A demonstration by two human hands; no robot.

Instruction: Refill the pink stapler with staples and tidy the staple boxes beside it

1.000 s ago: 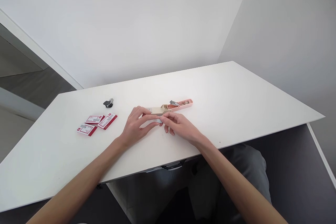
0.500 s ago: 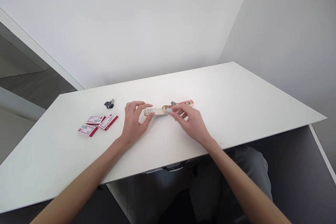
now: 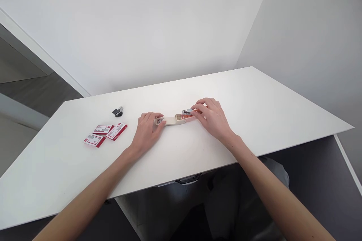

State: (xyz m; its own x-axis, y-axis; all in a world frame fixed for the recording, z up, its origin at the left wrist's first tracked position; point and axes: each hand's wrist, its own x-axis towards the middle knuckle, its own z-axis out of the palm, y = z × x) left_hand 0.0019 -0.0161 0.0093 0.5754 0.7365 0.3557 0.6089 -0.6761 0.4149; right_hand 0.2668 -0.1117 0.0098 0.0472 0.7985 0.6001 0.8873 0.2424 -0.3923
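Your left hand [image 3: 147, 128] clamps the long, opened cream-and-pink plastic stapler [image 3: 171, 121]; your right hand [image 3: 212, 118] pinches a small silvery-grey strip [image 3: 189, 110].

Three boxes [image 3: 94, 140], one stapler [image 3: 171, 121], one remover [image 3: 117, 112]

The boxes come to three, all in one group. Each bears one grey patch [image 3: 91, 137], so there are three patches. There is one stapler, counted with two main parts, one cream and one pink; the bits [image 3: 160, 121] at the cream end are too small to count. Of removers, just one. One grey strip [image 3: 189, 110] is in the right hand [image 3: 212, 118]. With the left hand [image 3: 146, 131], that makes two hands, and two forearms [image 3: 94, 188] show, one to each. The table [image 3: 254, 109] is one. Beyond it stand two walls [image 3: 169, 30], one ahead and one to the right.
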